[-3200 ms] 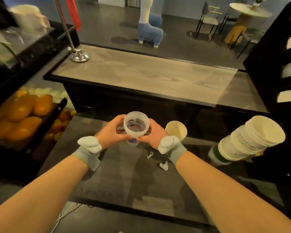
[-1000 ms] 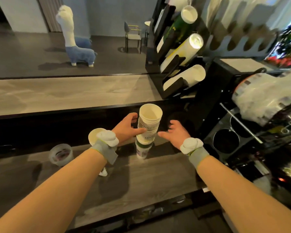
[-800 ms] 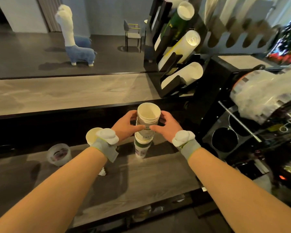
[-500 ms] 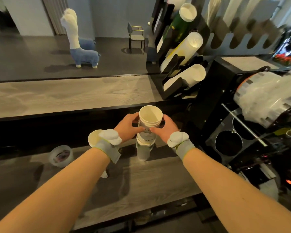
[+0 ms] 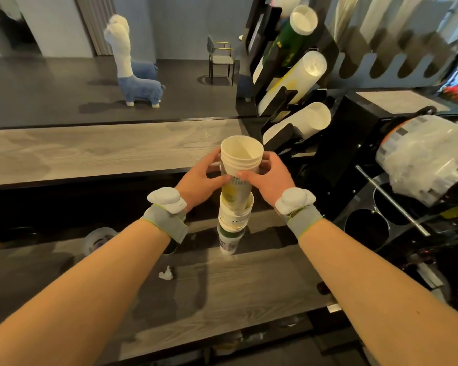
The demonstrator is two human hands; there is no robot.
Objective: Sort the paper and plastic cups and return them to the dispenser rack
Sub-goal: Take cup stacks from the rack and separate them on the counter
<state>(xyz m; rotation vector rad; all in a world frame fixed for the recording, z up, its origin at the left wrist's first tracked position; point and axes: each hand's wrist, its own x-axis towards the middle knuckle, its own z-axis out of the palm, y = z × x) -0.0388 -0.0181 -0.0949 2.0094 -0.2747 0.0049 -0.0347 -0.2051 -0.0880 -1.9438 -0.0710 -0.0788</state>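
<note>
Held cups: a nested bundle of white paper cups (image 5: 239, 167) was seen upright at the centre, open mouth up, with faint print on its side.
Left hand: the left hand (image 5: 198, 180) was curled round the bundle's left side, thumb pressed on the front below the rims.
Right hand: the right hand (image 5: 271, 180) was wrapped round the right side in the same way, so the bundle was clamped between both hands.
Lower stack: a second stack of white and green printed paper cups (image 5: 232, 228) stood on the grey wood-grain counter (image 5: 222, 299). The bundle's lower end was seen inside its mouth.
Plastic cup: a clear plastic cup (image 5: 99, 240) was set on the counter well to the left, partly hidden by the left forearm.
Rack: a black slanted dispenser rack (image 5: 280, 100) was placed just beyond and to the right of the hands. Three sloping columns of cups were held in it, and the lowest white column (image 5: 302, 125) was nearest the bundle.
Wrists: a grey band with a white sensor (image 5: 167, 199) was worn on each wrist.
Counter litter: a small crumpled white scrap (image 5: 165, 274) lay near the left forearm.
Background: a blue and white alpaca figure (image 5: 132, 75) and a chair (image 5: 221, 58) stood on the dark floor beyond a raised wooden ledge (image 5: 103, 151).
</note>
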